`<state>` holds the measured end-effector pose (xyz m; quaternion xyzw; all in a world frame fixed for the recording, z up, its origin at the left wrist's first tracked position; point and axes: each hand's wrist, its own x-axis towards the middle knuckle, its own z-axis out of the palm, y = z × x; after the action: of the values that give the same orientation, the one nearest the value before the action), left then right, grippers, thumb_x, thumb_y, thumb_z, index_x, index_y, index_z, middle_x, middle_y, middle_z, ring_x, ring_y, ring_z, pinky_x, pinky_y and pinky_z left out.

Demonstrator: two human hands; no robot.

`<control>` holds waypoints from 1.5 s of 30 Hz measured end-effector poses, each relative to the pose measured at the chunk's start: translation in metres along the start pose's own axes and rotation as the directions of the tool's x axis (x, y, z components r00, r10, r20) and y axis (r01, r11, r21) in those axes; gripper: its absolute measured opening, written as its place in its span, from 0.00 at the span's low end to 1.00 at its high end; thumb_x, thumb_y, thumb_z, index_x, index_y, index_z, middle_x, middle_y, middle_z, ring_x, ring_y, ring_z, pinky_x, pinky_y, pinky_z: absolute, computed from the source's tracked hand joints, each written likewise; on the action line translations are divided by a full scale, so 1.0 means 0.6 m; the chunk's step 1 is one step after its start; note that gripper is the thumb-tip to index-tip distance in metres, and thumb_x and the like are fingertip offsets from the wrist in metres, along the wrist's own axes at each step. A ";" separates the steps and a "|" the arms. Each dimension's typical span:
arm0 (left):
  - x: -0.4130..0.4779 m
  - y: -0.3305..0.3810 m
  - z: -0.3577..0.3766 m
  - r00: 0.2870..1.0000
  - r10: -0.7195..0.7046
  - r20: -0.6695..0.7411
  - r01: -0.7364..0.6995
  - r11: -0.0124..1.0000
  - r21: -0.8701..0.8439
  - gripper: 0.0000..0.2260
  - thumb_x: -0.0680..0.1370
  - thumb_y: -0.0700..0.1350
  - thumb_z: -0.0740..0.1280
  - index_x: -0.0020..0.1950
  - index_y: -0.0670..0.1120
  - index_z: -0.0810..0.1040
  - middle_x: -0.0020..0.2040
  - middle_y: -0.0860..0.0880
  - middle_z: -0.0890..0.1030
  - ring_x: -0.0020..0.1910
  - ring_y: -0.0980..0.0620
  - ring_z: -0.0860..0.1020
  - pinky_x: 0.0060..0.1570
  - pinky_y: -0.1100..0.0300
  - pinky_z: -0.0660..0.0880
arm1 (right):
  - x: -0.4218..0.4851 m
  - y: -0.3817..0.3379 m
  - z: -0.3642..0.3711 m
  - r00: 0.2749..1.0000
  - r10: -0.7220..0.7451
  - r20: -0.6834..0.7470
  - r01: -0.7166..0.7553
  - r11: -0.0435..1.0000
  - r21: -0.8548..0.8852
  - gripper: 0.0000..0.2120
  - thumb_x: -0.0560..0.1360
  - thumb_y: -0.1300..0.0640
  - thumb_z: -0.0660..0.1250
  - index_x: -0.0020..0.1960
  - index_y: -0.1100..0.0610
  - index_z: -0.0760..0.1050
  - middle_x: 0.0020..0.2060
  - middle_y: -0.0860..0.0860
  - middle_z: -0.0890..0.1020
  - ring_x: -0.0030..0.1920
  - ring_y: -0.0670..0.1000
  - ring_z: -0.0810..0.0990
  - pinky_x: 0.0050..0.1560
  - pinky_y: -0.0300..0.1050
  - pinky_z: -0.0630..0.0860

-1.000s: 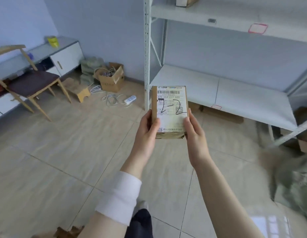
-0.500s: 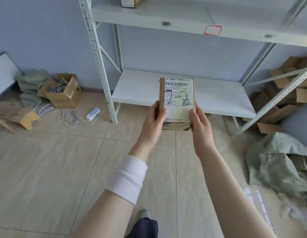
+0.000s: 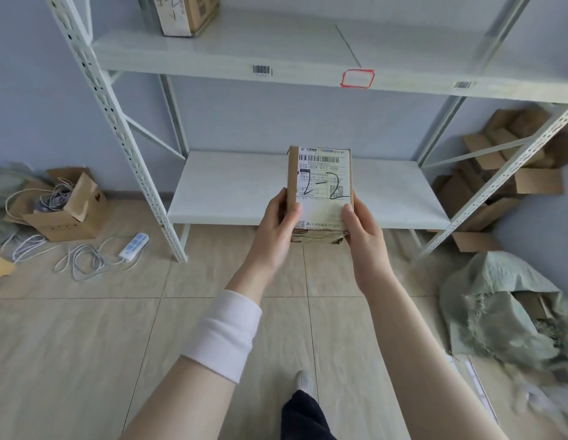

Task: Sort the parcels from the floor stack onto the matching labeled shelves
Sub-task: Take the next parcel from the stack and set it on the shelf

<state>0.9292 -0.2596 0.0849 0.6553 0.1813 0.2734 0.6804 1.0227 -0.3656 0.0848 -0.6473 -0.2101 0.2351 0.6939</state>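
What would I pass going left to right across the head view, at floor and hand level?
Open cardboard box of cables → power strip → left hand → parcel, gripped by both hands → right hand → green sack.

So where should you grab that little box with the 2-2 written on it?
By its two long side edges, near the bottom, one hand from each side, as the left hand and right hand do now. The parcel is narrow and stands upright, so thumbs in front leave the label readable.
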 end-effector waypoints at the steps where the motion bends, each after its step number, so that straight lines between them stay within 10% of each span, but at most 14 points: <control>1: 0.022 0.002 0.005 1.000 0.007 0.006 -0.007 1.000 -0.003 0.10 0.82 0.46 0.58 0.63 0.53 0.71 0.60 0.55 0.78 0.60 0.61 0.75 0.62 0.63 0.71 | 0.022 -0.003 -0.004 1.000 -0.013 0.007 0.013 1.000 -0.008 0.21 0.80 0.53 0.58 0.73 0.53 0.65 0.65 0.48 0.76 0.65 0.46 0.74 0.68 0.51 0.69; 13: 0.294 0.020 0.061 0.999 0.046 -0.025 -0.045 0.997 0.059 0.16 0.81 0.47 0.59 0.69 0.52 0.68 0.63 0.60 0.75 0.61 0.68 0.72 0.59 0.72 0.69 | 0.297 -0.060 -0.060 0.987 -0.153 0.056 0.155 0.988 -0.029 0.18 0.81 0.59 0.56 0.70 0.53 0.67 0.53 0.39 0.80 0.48 0.32 0.78 0.45 0.27 0.73; 39: 0.811 0.073 -0.232 0.980 0.186 0.073 -0.195 0.970 0.145 0.27 0.78 0.35 0.62 0.76 0.41 0.56 0.72 0.48 0.67 0.70 0.57 0.68 0.65 0.66 0.69 | 0.791 -0.150 0.202 0.937 -0.328 0.118 0.334 0.942 -0.039 0.19 0.76 0.67 0.64 0.65 0.57 0.65 0.65 0.51 0.75 0.66 0.47 0.73 0.59 0.44 0.76; 45: 0.858 0.046 -0.266 0.986 0.159 0.051 -0.164 0.977 0.139 0.29 0.75 0.29 0.64 0.73 0.40 0.57 0.72 0.45 0.67 0.70 0.54 0.67 0.68 0.63 0.67 | 0.846 -0.134 0.228 0.953 -0.280 0.112 0.286 0.957 -0.045 0.22 0.72 0.73 0.66 0.61 0.57 0.65 0.62 0.51 0.74 0.65 0.49 0.73 0.46 0.30 0.77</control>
<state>1.2331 0.1807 0.1575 0.7202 0.1329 0.3009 0.6109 1.3522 0.0434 0.1687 -0.6180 -0.3437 0.1604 0.6886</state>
